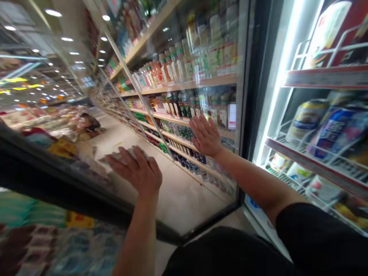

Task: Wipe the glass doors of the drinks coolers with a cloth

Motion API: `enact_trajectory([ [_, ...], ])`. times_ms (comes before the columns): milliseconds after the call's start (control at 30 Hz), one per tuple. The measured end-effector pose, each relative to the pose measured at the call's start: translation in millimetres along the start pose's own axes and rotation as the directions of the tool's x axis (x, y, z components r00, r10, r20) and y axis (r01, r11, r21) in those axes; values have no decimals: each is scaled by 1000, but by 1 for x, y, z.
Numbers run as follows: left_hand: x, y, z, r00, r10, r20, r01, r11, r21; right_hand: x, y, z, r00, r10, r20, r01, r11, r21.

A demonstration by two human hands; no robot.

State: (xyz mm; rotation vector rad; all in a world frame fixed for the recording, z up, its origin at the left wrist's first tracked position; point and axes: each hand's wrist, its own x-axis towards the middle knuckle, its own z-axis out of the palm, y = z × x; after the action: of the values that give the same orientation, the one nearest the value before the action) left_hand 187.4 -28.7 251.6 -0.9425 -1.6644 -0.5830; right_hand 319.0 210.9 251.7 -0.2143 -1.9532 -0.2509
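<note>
The glass door (pixel 172 207) of a lit fridge stands swung open in front of me, framed in black. Against its pane my right hand (pixel 205 136) lies flat, fingers stretched out. Further left is my left hand (pixel 138 168), its fingers extended and slightly bent over a pale greyish cloth (pixel 110 156) on the glass. Much of that cloth is hidden under the fingers, and its edges are blurred. Bottles (pixel 172 65) on shelves show in the pane, some perhaps as reflections.
On the right, fridge racks (pixel 316 165) with wire fronts hold cans (pixel 307 119) and packs beside a bright light strip (pixel 278 84). Packaged goods (pixel 71 245) lie below the door's frame at lower left. A crouching person (pixel 87 122) appears in the left background.
</note>
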Motion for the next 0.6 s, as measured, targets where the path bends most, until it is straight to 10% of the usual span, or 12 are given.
enact_trajectory([
  [200,-45,21,5,949,51,311,8,983,-184,-2,7,-6,999,25,48,-30,995,100],
  [400,-3,-2,-11,996,-9,89,10,1000,-10,-2,10,-7,999,30,23,-33,988,154],
  [600,-81,32,10,973,146,181,-128,986,-110,-4,9,-7,999,36,7,-37,993,114],
])
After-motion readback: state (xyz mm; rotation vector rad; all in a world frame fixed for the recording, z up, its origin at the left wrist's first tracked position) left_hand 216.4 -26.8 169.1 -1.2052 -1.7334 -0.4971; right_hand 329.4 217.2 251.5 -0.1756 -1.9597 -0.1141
